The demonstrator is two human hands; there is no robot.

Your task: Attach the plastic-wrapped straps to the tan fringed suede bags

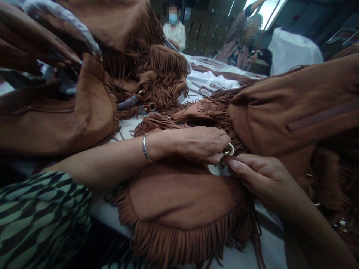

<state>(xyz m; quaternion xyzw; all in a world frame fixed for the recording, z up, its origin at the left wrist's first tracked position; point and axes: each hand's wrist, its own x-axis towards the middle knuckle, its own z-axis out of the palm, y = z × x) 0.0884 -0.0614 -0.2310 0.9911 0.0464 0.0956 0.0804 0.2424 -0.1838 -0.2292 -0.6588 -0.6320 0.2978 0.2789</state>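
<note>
A brown fringed bag (pixel 185 200) lies on the table right in front of me, its fringe hanging along the lower edge. Over its top edge, my left hand (pixel 200 144) is closed on a gold metal ring (pixel 230 149). My right hand (pixel 259 172) pinches a short brown strap end (pixel 228 161) just below that ring, thumb on top. Both hands nearly meet there. Small metal parts beside the strap are too small to make out, and the left fingertips are partly hidden.
More brown fringed bags are piled at the back left (pixel 165 74) and at the right (pixel 280 101). Another person's hand (pixel 56 48) is at a bag with a wrapped handle, upper left. Two people stand across the white table (pixel 193 87). A white sack (pixel 294 52) stands behind.
</note>
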